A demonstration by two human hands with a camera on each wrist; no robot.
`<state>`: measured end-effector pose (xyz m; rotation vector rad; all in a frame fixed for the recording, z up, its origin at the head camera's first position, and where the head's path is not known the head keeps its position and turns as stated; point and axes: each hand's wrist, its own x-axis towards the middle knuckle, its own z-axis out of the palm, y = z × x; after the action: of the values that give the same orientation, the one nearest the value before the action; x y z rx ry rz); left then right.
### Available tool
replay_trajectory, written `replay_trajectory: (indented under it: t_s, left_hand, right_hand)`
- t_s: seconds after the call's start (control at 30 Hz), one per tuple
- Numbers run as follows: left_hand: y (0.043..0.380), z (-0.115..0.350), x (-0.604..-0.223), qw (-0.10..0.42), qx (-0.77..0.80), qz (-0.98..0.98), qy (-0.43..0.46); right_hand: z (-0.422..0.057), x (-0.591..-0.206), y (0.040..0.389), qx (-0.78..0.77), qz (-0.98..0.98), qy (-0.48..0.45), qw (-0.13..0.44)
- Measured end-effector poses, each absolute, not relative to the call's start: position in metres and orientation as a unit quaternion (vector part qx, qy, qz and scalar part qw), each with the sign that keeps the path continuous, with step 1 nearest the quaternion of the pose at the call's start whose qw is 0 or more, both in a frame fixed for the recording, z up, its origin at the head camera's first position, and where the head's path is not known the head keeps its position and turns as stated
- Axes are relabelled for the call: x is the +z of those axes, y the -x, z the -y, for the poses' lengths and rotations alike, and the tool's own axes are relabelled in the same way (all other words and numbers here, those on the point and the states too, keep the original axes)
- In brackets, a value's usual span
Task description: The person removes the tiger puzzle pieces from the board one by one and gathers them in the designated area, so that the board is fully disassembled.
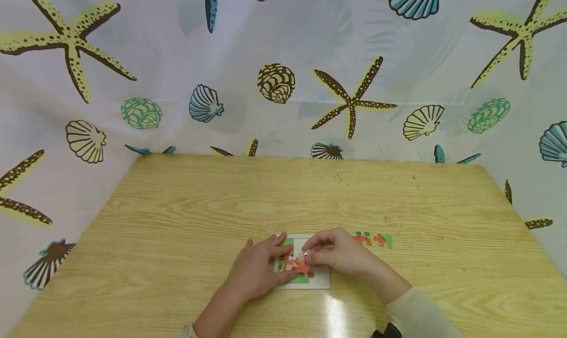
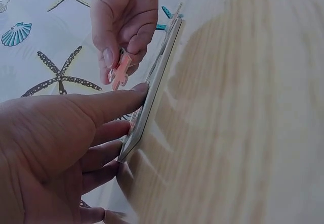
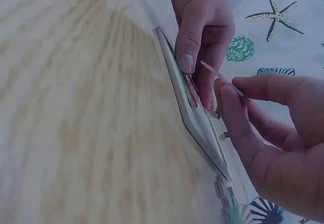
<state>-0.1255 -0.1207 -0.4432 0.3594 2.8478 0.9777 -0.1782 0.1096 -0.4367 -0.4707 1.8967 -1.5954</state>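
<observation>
A small white-framed puzzle board (image 1: 320, 283) lies on the table, partly filled with orange and green picture pieces (image 1: 288, 265). My left hand (image 1: 257, 269) rests over its left side, thumb at the near edge and fingers spread over the pieces. Above the board, my right hand (image 1: 343, 252) pinches an orange puzzle piece (image 2: 120, 73) between thumb and fingers. From the right wrist view that piece (image 3: 216, 72) appears edge-on, tilted, close to the left hand's fingers. Part of the board is hidden beneath both hands.
Loose orange and green puzzle pieces (image 1: 381, 239) lie just right of the board, partly behind the right hand. The wood-grain table (image 1: 186, 220) is backed by a white cloth (image 1: 248, 43) printed with shells and starfish, which also hangs at both sides.
</observation>
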Motion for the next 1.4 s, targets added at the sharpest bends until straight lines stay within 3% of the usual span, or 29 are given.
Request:
replay_trajectory:
  t_s: [0.73,1.4]
  left_hand:
    - [0.126,0.12,-0.441,0.067,0.318,-0.938,-0.121]
    - [0.124,0.12,-0.44,0.075,0.311,-0.941,-0.111]
  right_hand:
    - [-0.123,-0.42,0.182,-0.581,-0.733,0.147,0.323]
    - [-0.138,-0.412,0.186,-0.529,-0.765,0.179,0.32]
